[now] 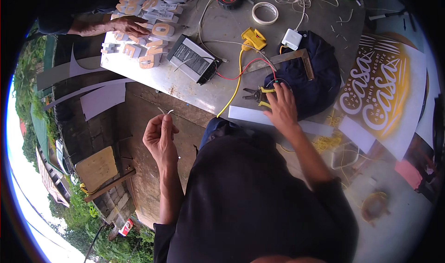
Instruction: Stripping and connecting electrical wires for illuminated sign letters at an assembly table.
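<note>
**Pale wire piece point(167, 111), yellow-handled pliers point(252, 95)**

Wire piece: pinched between thumb and fingertips of left hand point(160, 135), in mid-air off the edge of the table point(222, 27). Presumably light, bendy, easily dropped; best taken near one end.

Pliers: lying on the table. Likely stiff, fairly weighty; best gripped around both handles.

Right hand point(282, 108): spread-fingered, unclenched, by the handles and dark cloth point(317, 94); contact impossible to tell. Near fingertips: red wire point(230, 78), probably soft.
</note>
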